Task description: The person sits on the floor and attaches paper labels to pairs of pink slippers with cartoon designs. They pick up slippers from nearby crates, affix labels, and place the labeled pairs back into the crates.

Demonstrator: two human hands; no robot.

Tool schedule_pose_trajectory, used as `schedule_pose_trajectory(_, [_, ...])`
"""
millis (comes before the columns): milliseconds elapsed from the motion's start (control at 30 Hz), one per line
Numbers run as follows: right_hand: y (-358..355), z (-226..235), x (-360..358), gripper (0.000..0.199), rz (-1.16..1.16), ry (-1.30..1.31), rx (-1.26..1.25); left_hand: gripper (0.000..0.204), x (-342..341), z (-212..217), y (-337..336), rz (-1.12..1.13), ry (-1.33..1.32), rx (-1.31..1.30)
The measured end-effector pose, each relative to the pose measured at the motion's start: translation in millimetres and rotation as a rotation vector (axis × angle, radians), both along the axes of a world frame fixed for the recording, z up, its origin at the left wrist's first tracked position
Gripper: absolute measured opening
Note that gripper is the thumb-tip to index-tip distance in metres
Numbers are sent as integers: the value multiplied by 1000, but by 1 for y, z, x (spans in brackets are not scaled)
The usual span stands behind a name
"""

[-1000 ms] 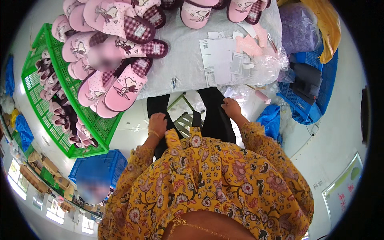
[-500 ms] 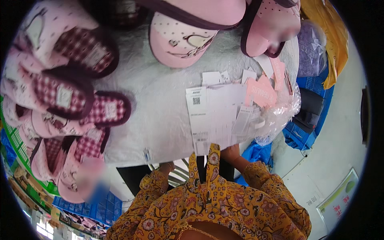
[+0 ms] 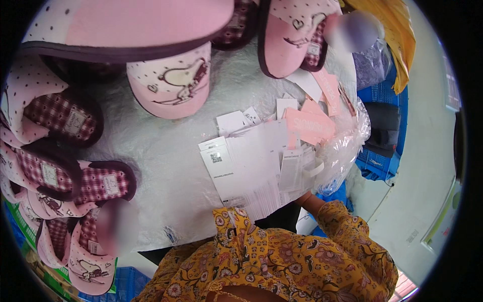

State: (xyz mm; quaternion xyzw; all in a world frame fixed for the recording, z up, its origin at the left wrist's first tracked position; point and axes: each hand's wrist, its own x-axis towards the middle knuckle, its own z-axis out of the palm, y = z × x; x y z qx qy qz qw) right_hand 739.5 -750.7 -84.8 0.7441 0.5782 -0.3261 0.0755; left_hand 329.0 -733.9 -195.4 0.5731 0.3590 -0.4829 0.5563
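Observation:
My right hand [image 3: 305, 198] shows only in part at the table's near edge. Its fingers are hidden, so their state cannot be told. Beside it lies a fanned stack of white printed cards [image 3: 256, 156], along with translucent labels [image 3: 291, 168]. Just beyond are several pink paper tags [image 3: 308, 124]. My left hand is out of view; only its patterned sleeve [image 3: 176, 264] shows near the lower edge. A large pink slipper [image 3: 136, 22] looms at the upper left, and another slipper [image 3: 173, 83] stands partly behind it.
Pink slippers with checked insoles [image 3: 110, 185] crowd the left side. Another pink pair [image 3: 289, 38] stands at the far right of the plastic-covered table [image 3: 161, 146]. Crumpled clear plastic [image 3: 342, 156] lies at its right edge, beside a blue crate [image 3: 397, 118] holding dark items.
My left hand has gone out of view. The view has turned, so the cards and far slippers appear further left. My right hand remains at the near edge.

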Motion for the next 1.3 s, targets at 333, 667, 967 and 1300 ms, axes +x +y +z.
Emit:
schedule_pose_trajectory(333, [9,4,-7,47,-232,-100,264,31,24,-77,-1,-73,-429,-16])
schedule_pose_trajectory(667, [3,32,-45,19,-40,-116,849,30,42,-18,82,19,-754,302])
schedule_pose_trajectory(967, [-7,163,-146,35,-116,1071,520,37,-15,-40,96,91,-687,755])
schedule_pose_trajectory(1300, [-13,319,-148,6,632,1628,700,32,-17,-31,82,400,-527,685])
